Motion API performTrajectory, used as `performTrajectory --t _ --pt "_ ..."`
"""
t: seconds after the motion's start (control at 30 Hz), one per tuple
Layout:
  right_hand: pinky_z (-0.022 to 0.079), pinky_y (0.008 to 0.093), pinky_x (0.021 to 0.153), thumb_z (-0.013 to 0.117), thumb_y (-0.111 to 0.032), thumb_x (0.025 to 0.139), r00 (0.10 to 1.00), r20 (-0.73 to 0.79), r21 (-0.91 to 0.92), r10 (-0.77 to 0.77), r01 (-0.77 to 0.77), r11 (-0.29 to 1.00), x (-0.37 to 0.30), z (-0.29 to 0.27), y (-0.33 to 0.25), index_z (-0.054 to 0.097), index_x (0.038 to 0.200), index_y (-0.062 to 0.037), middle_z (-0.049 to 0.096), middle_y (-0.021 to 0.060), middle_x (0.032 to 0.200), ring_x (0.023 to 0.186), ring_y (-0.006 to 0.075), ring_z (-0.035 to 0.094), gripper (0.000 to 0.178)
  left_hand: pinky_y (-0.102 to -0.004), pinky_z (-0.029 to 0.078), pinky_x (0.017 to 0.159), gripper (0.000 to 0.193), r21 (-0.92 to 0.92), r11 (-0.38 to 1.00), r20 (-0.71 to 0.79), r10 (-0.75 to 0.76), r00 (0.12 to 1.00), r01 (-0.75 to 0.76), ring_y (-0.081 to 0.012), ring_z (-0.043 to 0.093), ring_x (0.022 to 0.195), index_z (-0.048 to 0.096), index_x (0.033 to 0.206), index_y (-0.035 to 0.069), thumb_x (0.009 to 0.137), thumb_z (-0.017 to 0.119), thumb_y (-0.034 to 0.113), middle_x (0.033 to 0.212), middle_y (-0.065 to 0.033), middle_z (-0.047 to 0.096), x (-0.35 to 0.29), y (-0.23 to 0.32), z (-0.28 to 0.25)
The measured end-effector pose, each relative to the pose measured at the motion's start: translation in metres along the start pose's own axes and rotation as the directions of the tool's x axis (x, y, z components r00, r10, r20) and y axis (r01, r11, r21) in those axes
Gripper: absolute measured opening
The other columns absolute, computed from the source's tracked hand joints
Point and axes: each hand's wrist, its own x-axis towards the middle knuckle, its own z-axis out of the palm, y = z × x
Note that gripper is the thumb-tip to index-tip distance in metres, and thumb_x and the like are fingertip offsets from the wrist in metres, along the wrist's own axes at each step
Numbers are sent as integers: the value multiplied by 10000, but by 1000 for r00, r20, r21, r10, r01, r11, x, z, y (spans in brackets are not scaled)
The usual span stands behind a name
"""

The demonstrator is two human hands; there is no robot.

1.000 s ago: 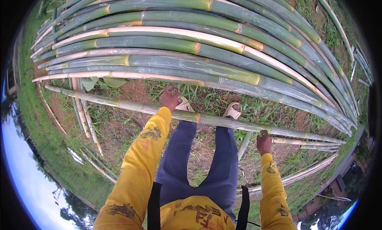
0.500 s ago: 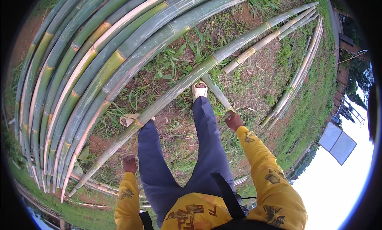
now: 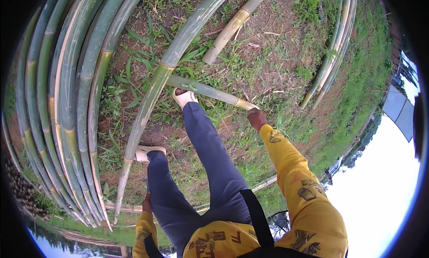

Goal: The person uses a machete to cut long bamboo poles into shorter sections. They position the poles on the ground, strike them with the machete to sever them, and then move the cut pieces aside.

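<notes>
My right hand [image 3: 257, 118] is closed round the near end of a short bamboo pole [image 3: 210, 92]. That pole slants away to the left, past the toe of my right sandal [image 3: 187, 96], and its far end meets a long, thick green bamboo pole [image 3: 149, 92]; whether it passes beneath is hidden. My left hand [image 3: 147, 203] hangs beside my left leg, holding nothing that I can see. Its fingers show only in part and look stretched out along the trouser leg. The long pole lies on the ground just left of my left sandal [image 3: 149, 152].
Many green bamboo poles [image 3: 85, 97] lie side by side on the left. A shorter, yellowish pole [image 3: 230, 32] lies ahead, and a bundle of thin poles [image 3: 330, 57] lies to the right. Grass and bare soil [image 3: 263, 79] cover the ground between them.
My view has turned, and the poles appear swung round and farther left. My right hand keeps hold of the short pole, which now lies flatter across the view. My left hand has come against my leg.
</notes>
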Motion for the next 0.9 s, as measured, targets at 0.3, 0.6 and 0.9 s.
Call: performTrajectory --t 0.3,0.6,0.9 --pt "579 376 762 736 -163 854 987 140 275 83 -119 954 -142 -31 73 692 1057 -37 763 176 927 826 267 747 243 -296 548 640 347 111 861 88 489 868 -497 -173 685 745 629 1178 40 902 679 244 955 -118 736 -61 118 213" --pt "591 389 807 703 -225 868 937 341 46 82 -103 994 -174 -109 196 735 1088 -56 768 130 824 764 242 759 279 -238 460 511 221 45 593 177 787 591 -804 -87 584 572 662 1189 27 1004 545 51 863 -104 710 -112 80 371" --pt "579 455 844 654 -191 831 980 7 -92 -198 198 976 -37 -265 229 730 1104 -107 732 226 847 843 380 732 295 -352 563 821 344 30 998 125 59 990 -64 -258 679 932 601 1329 39 1027 503 173 1093 -114 698 45 -223 395"
